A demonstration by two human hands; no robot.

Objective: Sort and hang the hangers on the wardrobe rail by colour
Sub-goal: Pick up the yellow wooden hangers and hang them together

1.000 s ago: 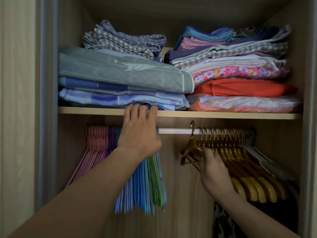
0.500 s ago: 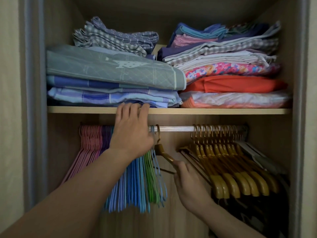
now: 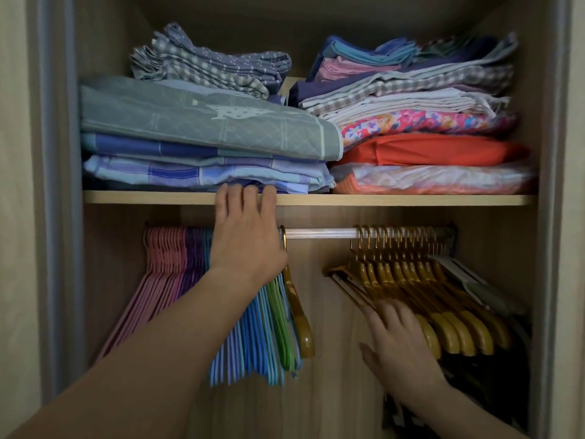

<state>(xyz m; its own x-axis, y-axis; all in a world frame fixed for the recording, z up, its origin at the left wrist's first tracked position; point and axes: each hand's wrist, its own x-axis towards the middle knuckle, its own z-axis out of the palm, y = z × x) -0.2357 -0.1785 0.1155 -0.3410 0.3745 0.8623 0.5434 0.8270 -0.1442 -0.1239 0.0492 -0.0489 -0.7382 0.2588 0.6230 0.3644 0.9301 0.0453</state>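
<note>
1. I see my left hand (image 3: 245,245) raised in front of the wardrobe rail (image 3: 319,233), a pale ribbed metal tube; its fingers (image 3: 268,201) lie loosely curved over the edge of the light wood-grain shelf (image 3: 411,200), gripping nothing that I can make out.
2. My right hand (image 3: 399,346) is lower, its fingers (image 3: 384,315) spread open and resting against the nearest of the gold hangers (image 3: 443,312), not closed on any.
3. Those gold hangers are thick, glossy and rounded at the shoulders, with gold wire hooks packed tightly along the rail above my right fingers.
4. One single gold hanger (image 3: 297,308) hangs apart from them, just beside my left wrist, touching the green hangers (image 3: 280,318).
5. Below my left forearm hang thin, matte wire-shaped hangers: green hangers, then blue hangers (image 3: 253,346), then purple hangers (image 3: 193,258) and pink hangers (image 3: 158,280) farthest out past my left fingers.
6. Above my left fingers the shelf bears two stacks of folded fabric: a quilted grey-green cover (image 3: 202,122) over blue checked cloth, and beside it gingham, floral and orange cloth (image 3: 427,150) over a plastic-wrapped bundle.
7. The wardrobe interior is matte light wood, dim, with a grey frame strip (image 3: 50,185) at its side.
</note>
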